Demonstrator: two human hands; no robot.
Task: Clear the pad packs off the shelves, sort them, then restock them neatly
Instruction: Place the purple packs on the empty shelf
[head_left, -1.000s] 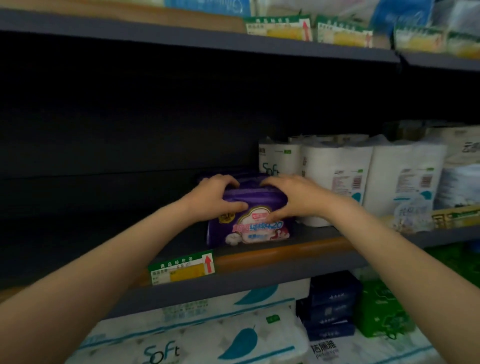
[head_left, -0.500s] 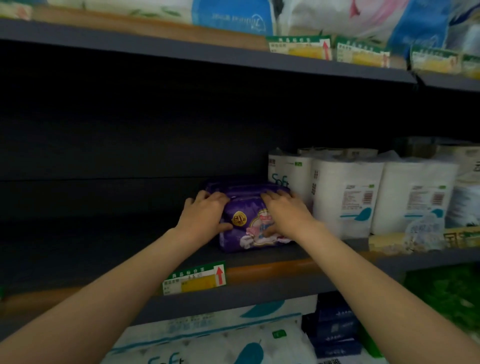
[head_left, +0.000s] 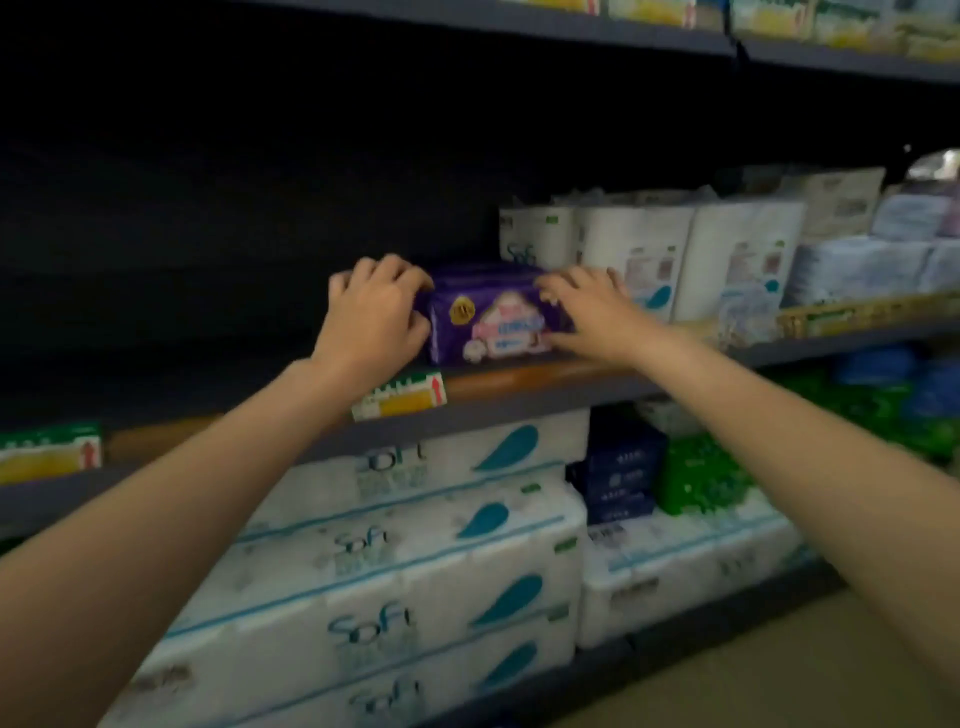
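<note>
On the middle shelf, we hold the purple pad pack. Our left hand curls round its 9 o'clock end, our right hand grips its 3 o'clock end, beside white paper rolls.

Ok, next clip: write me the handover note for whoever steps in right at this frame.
Left hand: curled round the left end of the purple pad pack.
Right hand: fingers over the pack's right end, thumb at its lower front.
Pack: upright on the middle shelf, just left of the white tissue rolls.
Done: this pack is on the shelf; the shelf space to its left is dark, with no packs visible.
Left: square it up and let go; any remaining packs are out of view.
</note>
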